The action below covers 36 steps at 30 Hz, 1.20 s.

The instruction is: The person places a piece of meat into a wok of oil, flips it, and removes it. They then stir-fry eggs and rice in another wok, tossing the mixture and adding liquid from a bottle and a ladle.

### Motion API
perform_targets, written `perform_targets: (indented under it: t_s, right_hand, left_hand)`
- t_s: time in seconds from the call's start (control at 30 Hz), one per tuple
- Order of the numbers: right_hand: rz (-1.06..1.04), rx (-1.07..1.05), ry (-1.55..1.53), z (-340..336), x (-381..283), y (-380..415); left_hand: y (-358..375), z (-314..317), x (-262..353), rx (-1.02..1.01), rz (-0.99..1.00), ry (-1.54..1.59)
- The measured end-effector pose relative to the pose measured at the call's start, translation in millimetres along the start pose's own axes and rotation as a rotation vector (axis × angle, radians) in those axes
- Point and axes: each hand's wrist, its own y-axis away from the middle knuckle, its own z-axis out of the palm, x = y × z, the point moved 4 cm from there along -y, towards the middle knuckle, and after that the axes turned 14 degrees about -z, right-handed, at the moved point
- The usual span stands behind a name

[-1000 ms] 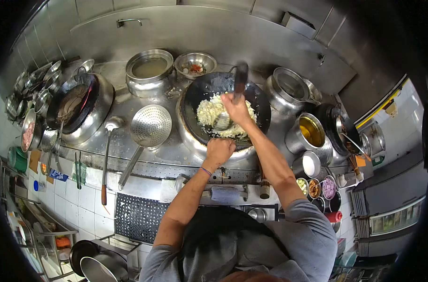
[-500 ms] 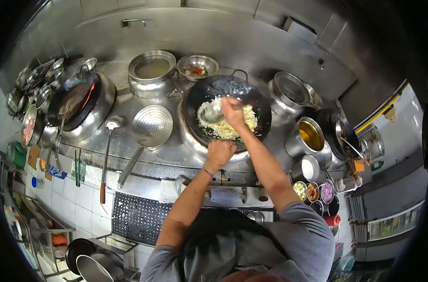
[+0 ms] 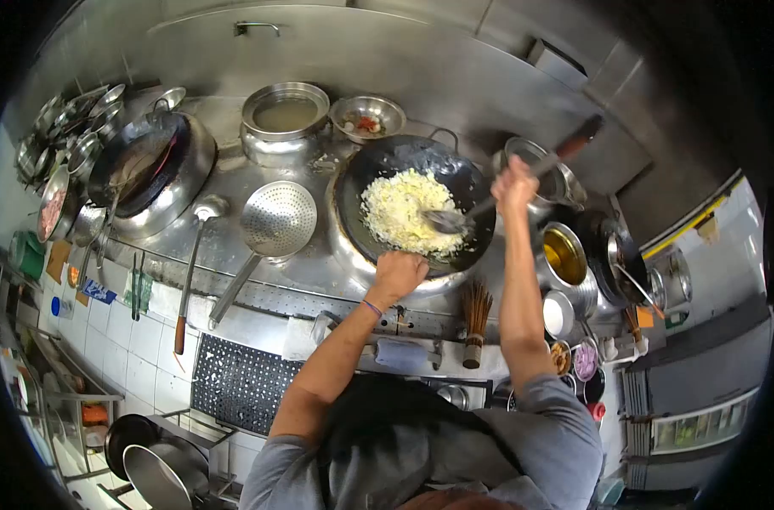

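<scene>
Fried rice with yellow egg-like bits [image 3: 399, 204] lies in the black wok [image 3: 365, 161] on the burner. My left hand [image 3: 401, 274] is closed at the wok's near edge; the part it grips is hidden under the fingers. Over the wok's right side, my right hand [image 3: 516, 185] is wrapped round the long shaft of a ladle [image 3: 480, 208]. The ladle's bowl rests in the right part of the rice, and its dark wooden handle end points up and to the right, blurred.
Left of the wok lie a perforated strainer [image 3: 278, 219] and another ladle [image 3: 197, 251]. A pot of yellow oil [image 3: 565, 255] and small ingredient containers [image 3: 586, 360] stand right. A bamboo brush [image 3: 476, 314] sits at the front edge. Behind are a lidless pot [image 3: 285, 115] and a steel bowl [image 3: 368, 117].
My right hand has swung from over the rice to the right and up, tilting the ladle. Its bowl has moved from the left side of the rice to the right. My left hand stays put.
</scene>
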Motion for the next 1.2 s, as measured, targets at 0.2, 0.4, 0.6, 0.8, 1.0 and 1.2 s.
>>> perform_targets:
  t_s: [0.2,0.4,0.6,0.8,1.0,1.2]
  right_hand:
    - [0.036,0.064,-0.091,-24,27,46]
    - [0.085,-0.163,-0.148,41,-28,91]
    - [0.127,-0.257,0.027,77,0,91]
    - [0.089,-0.220,0.082,91,-38,105]
    - [-0.116,-0.274,0.054,56,-21,109]
    - [0.041,-0.161,0.165,76,-56,105]
  left_hand:
    - [-6,7,-2,0.005,-0.004,-0.016]
    - [-5,10,-4,0.015,0.010,-0.057]
    - [25,-28,39,-0.058,0.065,-0.138]
    - [5,-73,87,0.037,0.094,-0.047]
    - [81,5,5,-0.193,-0.004,-0.127]
    - [19,-94,87,0.077,0.091,-0.086]
